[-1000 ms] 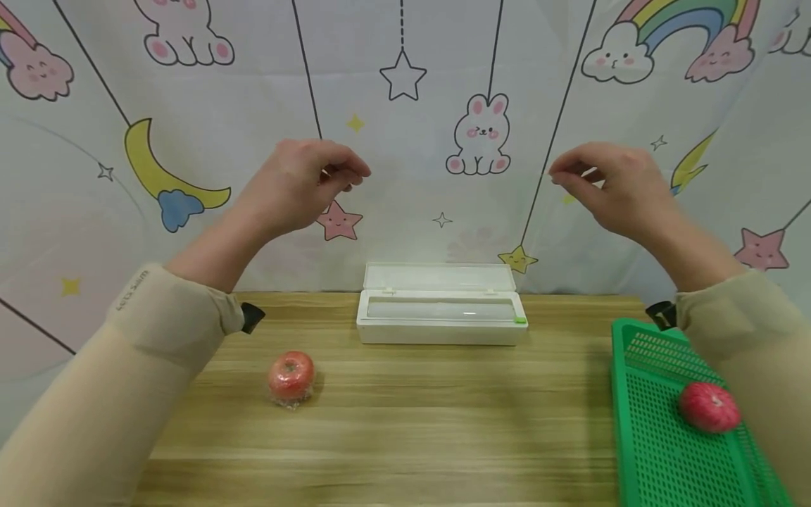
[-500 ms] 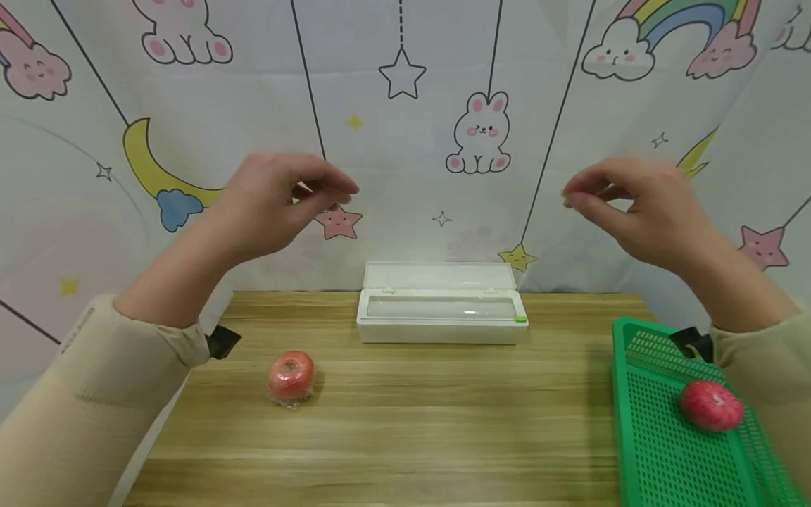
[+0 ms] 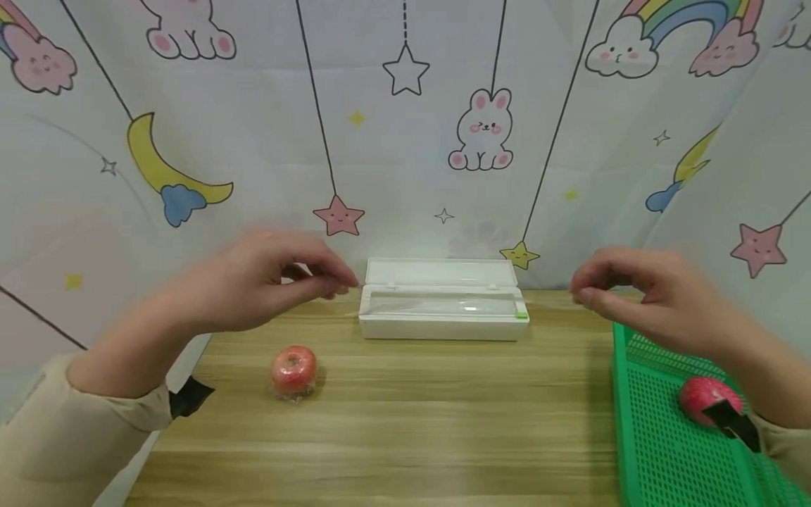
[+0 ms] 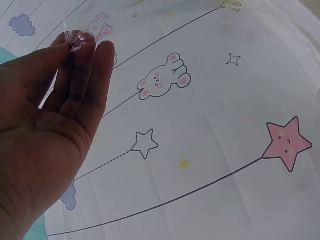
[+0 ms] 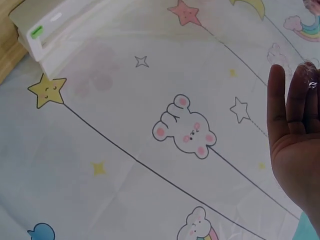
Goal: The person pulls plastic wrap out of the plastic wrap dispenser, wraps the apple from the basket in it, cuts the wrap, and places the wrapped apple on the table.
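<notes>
A sheet of cling film (image 4: 78, 41), nearly invisible in the head view, spans between the two hands. In the head view my left hand (image 3: 269, 282) is at the left of the white cling film dispenser (image 3: 441, 329), thumb and fingers pinching one edge of the film. On the right side my right hand (image 3: 652, 299) pinches the opposite edge, where crumpled film (image 5: 312, 82) shows at the fingertips in the right wrist view. Below the left hand, a red apple (image 3: 294, 370) wrapped in film sits on the wooden table (image 3: 405, 422).
The dispenser's lid (image 3: 441, 272) stands raised at the back of the table. A green basket (image 3: 624, 422) at the right holds another red apple (image 3: 705, 398), partly behind the right sleeve. A white curtain (image 3: 405, 148) with cartoon prints hangs behind the table.
Both hands have come down from in front of the curtain to about the dispenser's height and moved slightly apart. They keep pinching the film. The apples and dispenser have stayed put.
</notes>
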`<state>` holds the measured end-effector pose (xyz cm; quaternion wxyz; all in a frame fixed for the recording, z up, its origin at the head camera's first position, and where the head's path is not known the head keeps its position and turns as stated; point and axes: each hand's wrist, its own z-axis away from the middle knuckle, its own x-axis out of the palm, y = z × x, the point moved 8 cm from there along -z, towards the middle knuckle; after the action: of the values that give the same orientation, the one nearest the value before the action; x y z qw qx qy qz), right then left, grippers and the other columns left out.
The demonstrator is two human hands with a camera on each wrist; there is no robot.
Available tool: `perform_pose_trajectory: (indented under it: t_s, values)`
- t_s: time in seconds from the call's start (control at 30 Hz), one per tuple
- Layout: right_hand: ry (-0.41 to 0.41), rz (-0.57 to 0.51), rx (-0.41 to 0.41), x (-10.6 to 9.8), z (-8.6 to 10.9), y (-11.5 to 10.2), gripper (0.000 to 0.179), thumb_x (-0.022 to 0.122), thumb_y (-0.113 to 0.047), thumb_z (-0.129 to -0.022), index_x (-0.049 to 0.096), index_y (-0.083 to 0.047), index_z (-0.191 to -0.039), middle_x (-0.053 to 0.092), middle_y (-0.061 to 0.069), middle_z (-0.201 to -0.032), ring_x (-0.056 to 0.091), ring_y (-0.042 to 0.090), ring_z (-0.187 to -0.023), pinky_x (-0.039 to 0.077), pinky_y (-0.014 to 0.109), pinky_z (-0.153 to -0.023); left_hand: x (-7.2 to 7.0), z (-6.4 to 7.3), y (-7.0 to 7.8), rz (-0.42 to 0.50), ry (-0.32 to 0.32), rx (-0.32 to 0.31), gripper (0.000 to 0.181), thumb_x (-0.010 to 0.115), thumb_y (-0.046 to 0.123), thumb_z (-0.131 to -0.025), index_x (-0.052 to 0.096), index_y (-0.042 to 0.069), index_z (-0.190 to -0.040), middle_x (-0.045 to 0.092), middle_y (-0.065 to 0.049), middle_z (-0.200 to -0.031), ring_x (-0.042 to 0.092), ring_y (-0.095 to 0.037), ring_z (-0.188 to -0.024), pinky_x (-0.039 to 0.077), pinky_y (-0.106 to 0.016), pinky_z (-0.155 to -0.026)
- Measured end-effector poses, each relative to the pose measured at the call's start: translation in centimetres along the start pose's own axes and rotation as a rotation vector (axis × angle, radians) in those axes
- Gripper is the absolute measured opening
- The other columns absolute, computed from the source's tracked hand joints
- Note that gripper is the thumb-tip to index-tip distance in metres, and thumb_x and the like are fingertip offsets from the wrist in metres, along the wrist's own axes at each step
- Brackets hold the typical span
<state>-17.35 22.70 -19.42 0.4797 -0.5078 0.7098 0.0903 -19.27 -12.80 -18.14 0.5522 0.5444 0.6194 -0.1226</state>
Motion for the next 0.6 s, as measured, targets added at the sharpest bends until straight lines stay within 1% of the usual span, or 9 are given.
perform_pose_trajectory:
  t_s: [0.07,0.2,0.23,0.3,0.37,0.43,0.47,0.53,0.6]
  values:
    - [-0.035,-0.034,0.015,0.9,0.6,-0.1,0.052,0.076,0.02,-0.082,0.072,-0.026,-0.105,0.072,-0.013,-0.095,0.067,0.004,-0.083,0.055,0.014,-0.078,0.9,0.6,-0.2,0.049,-0.052,-0.019,0.025,0.073,0.001,-0.1,0.08,0.022,-0.111,0.075,0.019,-0.101,0.072,-0.005,-0.088,0.064,-0.028,-0.078]
    - [-0.102,-0.134,0.008,2.8,1.8,-0.5,0.05,0.072,0.021,-0.084,0.071,-0.023,-0.107,0.071,-0.011,-0.094,0.067,0.006,-0.079,0.056,0.018,-0.071,3.2,2.0,-0.4,0.17,-0.186,-0.065,0.021,0.069,0.006,-0.104,0.079,0.022,-0.114,0.074,0.016,-0.104,0.071,-0.006,-0.091,0.064,-0.03,-0.081]
    - [-0.117,-0.15,0.013,3.2,2.1,-0.7,0.05,0.072,0.021,-0.084,0.07,-0.024,-0.107,0.071,-0.012,-0.094,0.067,0.006,-0.078,0.056,0.018,-0.07,3.8,2.3,-0.3,0.201,-0.215,-0.068,0.019,0.069,0.008,-0.105,0.079,0.022,-0.114,0.074,0.015,-0.104,0.071,-0.007,-0.091,0.064,-0.031,-0.081]
    - [-0.145,-0.189,0.03,4.0,2.8,-1.0,0.05,0.071,0.021,-0.085,0.07,-0.025,-0.107,0.07,-0.013,-0.094,0.066,0.005,-0.076,0.056,0.019,-0.066,4.9,2.9,-0.1,0.28,-0.271,-0.076,0.017,0.068,0.01,-0.106,0.078,0.02,-0.113,0.074,0.012,-0.102,0.07,-0.007,-0.086,0.065,-0.032,-0.081]
    - [-0.174,-0.208,0.051,4.7,3.5,-1.3,0.052,0.071,0.019,-0.087,0.068,-0.028,-0.107,0.069,-0.016,-0.093,0.066,0.004,-0.076,0.056,0.02,-0.066,6.0,3.4,0.1,0.332,-0.316,-0.082,0.015,0.067,0.012,-0.106,0.078,0.021,-0.113,0.073,0.012,-0.102,0.07,-0.007,-0.085,0.065,-0.032,-0.08]
    - [-0.202,-0.233,0.071,5.4,4.4,-1.5,0.053,0.071,0.018,-0.088,0.067,-0.031,-0.107,0.069,-0.018,-0.094,0.066,0.003,-0.076,0.057,0.02,-0.066,7.1,3.8,0.2,0.363,-0.356,-0.09,0.015,0.067,0.011,-0.107,0.078,0.021,-0.112,0.073,0.012,-0.101,0.07,-0.006,-0.084,0.064,-0.031,-0.079]
    - [-0.213,-0.245,0.065,5.8,4.9,-1.6,0.052,0.072,0.017,-0.088,0.067,-0.03,-0.107,0.069,-0.018,-0.093,0.066,0.003,-0.076,0.056,0.02,-0.065,7.7,4.0,0.1,0.38,-0.378,-0.097,0.015,0.067,0.011,-0.107,0.077,0.021,-0.112,0.073,0.013,-0.101,0.07,-0.005,-0.085,0.064,-0.031,-0.078]
    - [-0.236,-0.27,0.051,6.7,5.9,-1.8,0.049,0.072,0.016,-0.088,0.067,-0.028,-0.108,0.068,-0.016,-0.093,0.066,0.003,-0.077,0.057,0.02,-0.066,8.8,4.3,0.1,0.395,-0.424,-0.103,0.016,0.066,0.011,-0.107,0.077,0.021,-0.112,0.074,0.014,-0.104,0.071,-0.004,-0.092,0.064,-0.029,-0.081]
    - [-0.272,-0.301,0.063,7.8,6.9,-1.8,0.044,0.073,0.014,-0.09,0.067,-0.026,-0.108,0.068,-0.014,-0.092,0.065,0.002,-0.079,0.057,0.02,-0.066,9.9,4.6,0.0,0.391,-0.461,-0.104,0.017,0.066,0.01,-0.107,0.078,0.022,-0.111,0.075,0.016,-0.104,0.072,-0.001,-0.092,0.063,-0.027,-0.081]
